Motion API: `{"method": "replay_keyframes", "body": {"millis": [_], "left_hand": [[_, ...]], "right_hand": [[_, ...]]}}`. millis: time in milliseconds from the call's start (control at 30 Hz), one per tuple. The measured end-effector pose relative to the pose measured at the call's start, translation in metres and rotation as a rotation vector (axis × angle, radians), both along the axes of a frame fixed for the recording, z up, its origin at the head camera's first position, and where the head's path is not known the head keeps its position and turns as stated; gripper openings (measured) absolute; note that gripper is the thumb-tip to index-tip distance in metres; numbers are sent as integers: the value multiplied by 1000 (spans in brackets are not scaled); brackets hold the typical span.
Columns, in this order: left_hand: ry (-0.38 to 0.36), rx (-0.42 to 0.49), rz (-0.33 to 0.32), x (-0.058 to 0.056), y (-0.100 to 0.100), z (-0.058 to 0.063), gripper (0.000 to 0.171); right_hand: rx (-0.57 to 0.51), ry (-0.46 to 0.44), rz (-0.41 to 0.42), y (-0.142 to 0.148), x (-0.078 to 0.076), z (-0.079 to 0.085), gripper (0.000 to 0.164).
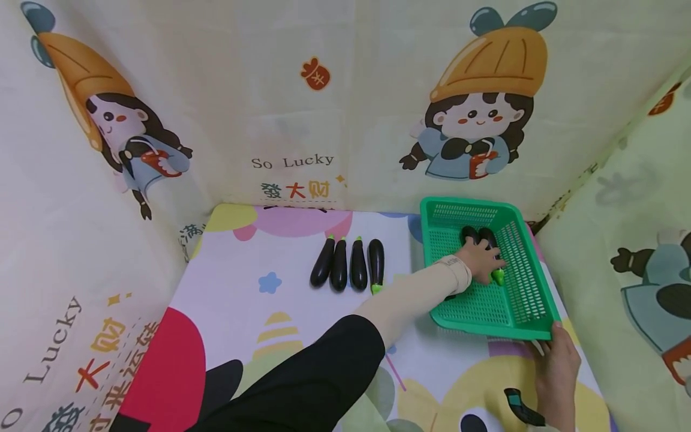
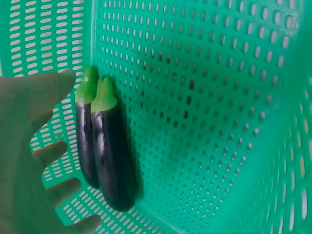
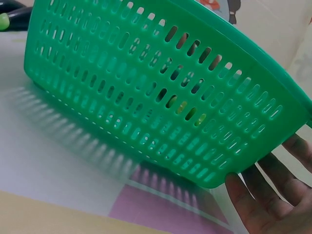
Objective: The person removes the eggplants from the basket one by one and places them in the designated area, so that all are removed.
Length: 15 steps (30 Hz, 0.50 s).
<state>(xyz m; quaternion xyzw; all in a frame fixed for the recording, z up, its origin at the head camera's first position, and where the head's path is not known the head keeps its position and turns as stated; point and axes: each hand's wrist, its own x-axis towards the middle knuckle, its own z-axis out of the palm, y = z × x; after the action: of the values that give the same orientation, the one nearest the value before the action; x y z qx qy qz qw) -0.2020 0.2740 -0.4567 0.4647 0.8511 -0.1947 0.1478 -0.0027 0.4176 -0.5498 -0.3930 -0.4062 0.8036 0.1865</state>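
Observation:
My left hand (image 1: pixel 478 261) is inside the green plastic basket (image 1: pixel 480 324), its fingers spread above eggplants. In the left wrist view, two dark purple eggplants (image 2: pixel 113 156) with green stems lie side by side against the basket's wall, right of the spread fingers. A dark tip (image 1: pixel 450 297) shows beside my left wrist, mostly hidden by it. With my right hand (image 1: pixel 558 366) I hold the basket's near right corner, thumb at the rim and fingers against the outside. Left of the basket, several eggplants (image 1: pixel 358 264) lie in a row on the patterned cloth.
The cloth (image 1: pixel 227 264) covers the work surface. Printed fabric walls (image 1: pixel 378 120) stand at the back and both sides, the right one close to the basket. My left forearm (image 1: pixel 410 300) crosses the cloth in front of the eggplant row.

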Motion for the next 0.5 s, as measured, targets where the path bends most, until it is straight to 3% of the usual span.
{"method": "replay_keyframes", "body": {"millis": [200, 500], "left_hand": [[-15, -21, 7, 5, 6, -4, 59], [27, 3, 19, 4, 8, -8, 59]], "right_hand": [[24, 26, 3, -1, 1, -2, 28], [52, -34, 24, 0, 1, 1, 33]]}}
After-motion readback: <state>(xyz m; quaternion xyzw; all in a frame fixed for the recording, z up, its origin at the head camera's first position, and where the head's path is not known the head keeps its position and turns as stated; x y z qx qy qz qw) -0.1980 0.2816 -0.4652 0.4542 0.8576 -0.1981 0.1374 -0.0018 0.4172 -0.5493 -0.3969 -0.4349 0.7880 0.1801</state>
